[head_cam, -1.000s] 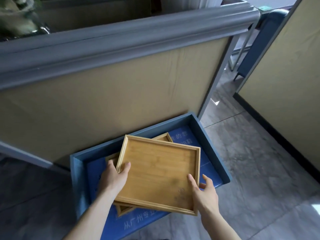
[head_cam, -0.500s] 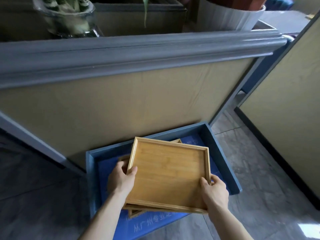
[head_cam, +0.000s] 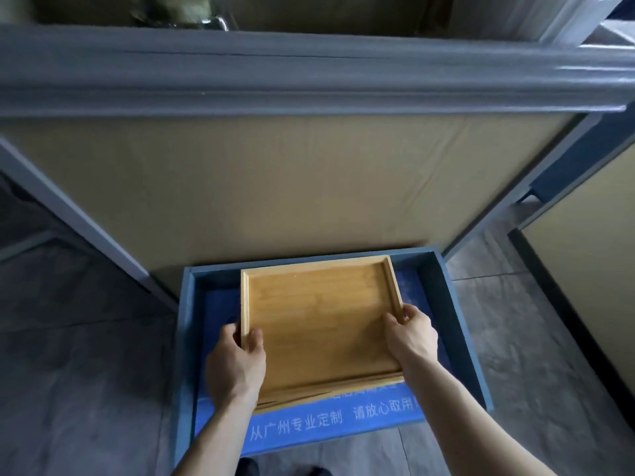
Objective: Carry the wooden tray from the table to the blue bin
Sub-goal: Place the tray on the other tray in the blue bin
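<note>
The wooden tray is a shallow rectangular bamboo tray held flat inside the blue bin on the floor. It lies squarely over another wooden tray, of which only a thin front edge shows beneath it. My left hand grips the tray's left rim, thumb inside. My right hand grips the right rim. Whether the top tray rests fully on the lower one I cannot tell.
A tan partition panel with a grey top rail stands right behind the bin. A second tan panel stands at the right. Grey tiled floor surrounds the bin. White printed characters line the bin's blue bottom.
The tray has turned from skewed to square with the bin and sunk lower, now covering the tray beneath. Both hands stayed on its side rims. The camera moved closer over the bin.
</note>
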A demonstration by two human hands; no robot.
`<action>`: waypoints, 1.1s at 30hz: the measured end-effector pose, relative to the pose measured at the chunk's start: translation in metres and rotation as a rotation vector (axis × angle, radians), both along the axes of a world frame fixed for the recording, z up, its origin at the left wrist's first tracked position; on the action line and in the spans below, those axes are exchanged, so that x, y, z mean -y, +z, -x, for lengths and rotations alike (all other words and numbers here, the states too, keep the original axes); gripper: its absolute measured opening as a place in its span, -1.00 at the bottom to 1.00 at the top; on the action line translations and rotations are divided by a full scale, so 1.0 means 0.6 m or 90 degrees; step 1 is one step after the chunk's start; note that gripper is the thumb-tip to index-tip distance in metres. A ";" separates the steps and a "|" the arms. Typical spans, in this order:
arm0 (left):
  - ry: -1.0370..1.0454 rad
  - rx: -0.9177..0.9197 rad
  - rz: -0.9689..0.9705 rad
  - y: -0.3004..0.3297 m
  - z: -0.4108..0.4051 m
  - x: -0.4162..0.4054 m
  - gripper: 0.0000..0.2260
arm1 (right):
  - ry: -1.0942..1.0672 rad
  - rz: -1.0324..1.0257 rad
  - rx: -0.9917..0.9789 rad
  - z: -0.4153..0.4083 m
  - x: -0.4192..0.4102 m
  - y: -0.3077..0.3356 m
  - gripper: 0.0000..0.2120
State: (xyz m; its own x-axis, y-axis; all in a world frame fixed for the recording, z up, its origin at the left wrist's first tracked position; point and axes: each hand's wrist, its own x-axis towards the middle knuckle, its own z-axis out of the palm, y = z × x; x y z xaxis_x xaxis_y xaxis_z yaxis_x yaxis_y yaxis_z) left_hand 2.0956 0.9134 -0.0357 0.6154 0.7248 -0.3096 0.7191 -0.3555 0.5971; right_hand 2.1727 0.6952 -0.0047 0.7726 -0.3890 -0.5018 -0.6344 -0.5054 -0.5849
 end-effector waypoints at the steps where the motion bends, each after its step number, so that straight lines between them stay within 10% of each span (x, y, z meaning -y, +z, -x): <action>1: 0.003 -0.009 -0.011 -0.003 0.001 0.005 -0.73 | 0.014 -0.002 -0.003 -0.003 0.001 -0.003 -0.60; 33: 0.072 -0.071 -0.001 -0.027 0.004 0.031 -0.66 | 0.093 -0.048 -0.015 0.015 0.045 -0.049 -0.83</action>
State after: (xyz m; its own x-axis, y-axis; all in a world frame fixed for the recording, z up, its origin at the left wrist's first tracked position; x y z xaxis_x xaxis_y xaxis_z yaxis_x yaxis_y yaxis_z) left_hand 2.0931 0.8949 -0.0520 0.4919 0.7880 -0.3703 0.8163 -0.2695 0.5109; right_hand 2.1634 0.6682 -0.0341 0.8062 -0.2337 -0.5435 -0.5708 -0.5489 -0.6107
